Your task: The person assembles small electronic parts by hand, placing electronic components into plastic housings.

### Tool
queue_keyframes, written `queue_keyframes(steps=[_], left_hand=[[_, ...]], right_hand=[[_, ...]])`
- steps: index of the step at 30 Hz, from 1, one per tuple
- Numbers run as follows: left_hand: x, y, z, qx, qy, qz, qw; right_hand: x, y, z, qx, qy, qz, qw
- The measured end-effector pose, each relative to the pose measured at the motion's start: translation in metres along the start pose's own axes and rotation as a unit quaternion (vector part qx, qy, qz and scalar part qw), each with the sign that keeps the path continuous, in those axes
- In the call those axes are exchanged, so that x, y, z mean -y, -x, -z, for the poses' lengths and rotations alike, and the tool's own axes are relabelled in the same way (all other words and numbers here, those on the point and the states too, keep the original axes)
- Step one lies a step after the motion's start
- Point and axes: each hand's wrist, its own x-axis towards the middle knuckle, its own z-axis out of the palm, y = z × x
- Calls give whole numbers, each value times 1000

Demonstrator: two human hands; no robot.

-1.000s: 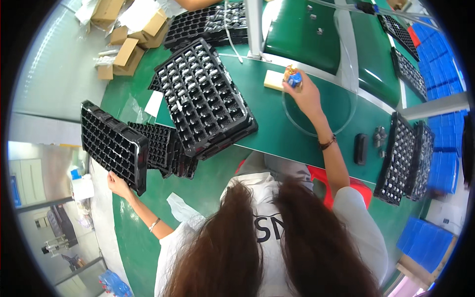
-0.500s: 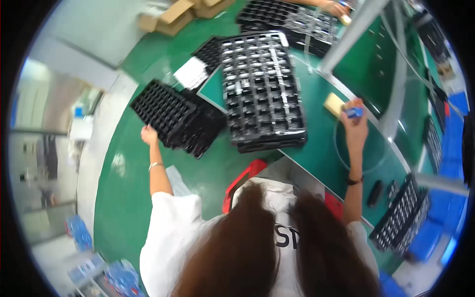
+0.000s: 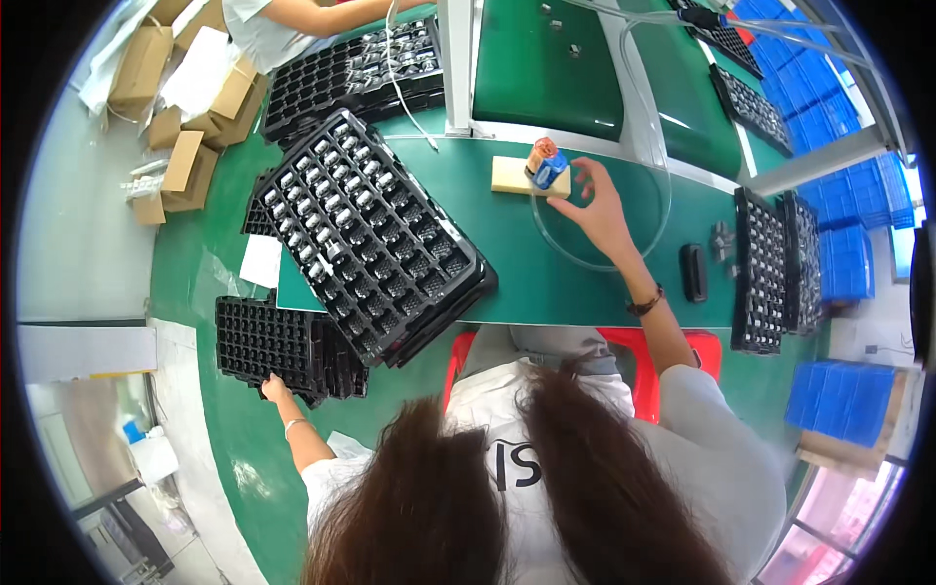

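Note:
My left hand (image 3: 276, 388) grips the near edge of a black plastic tray (image 3: 263, 336) with rows of pockets, on top of a stack at the lower left. My right hand (image 3: 597, 207) is open, fingers curved and apart, just right of a small blue and orange container (image 3: 547, 164). That container stands on a pale yellow block (image 3: 511, 175) on the green table. Between my hands lies a larger, slanted stack of black trays (image 3: 375, 234); shiny metal pieces fill many of the top tray's pockets, while those toward its right end hold none.
A clear hose (image 3: 666, 175) loops across the table (image 3: 478, 234). Toward the right are a black oblong object (image 3: 693, 273), loose metal pieces (image 3: 722, 241) and filled trays (image 3: 759, 273). A co-worker's arm (image 3: 327, 17) reaches over trays at the back. Cardboard boxes (image 3: 185, 171) stand far left.
My right hand has let go of the blue and orange container, which now stands on the yellow block. The whole view has turned. My left hand stays at the tray's edge.

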Motion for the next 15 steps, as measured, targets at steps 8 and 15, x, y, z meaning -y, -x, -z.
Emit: queue_keyframes(steps=[8, 15], left_hand=[[-224, 184, 85, -32, 324, -283, 902], [-380, 411, 259, -113, 369, -639, 666]], right_hand=[[6, -40, -29, 57, -117, 69, 989], [57, 0, 49, -87, -148, 95, 981]])
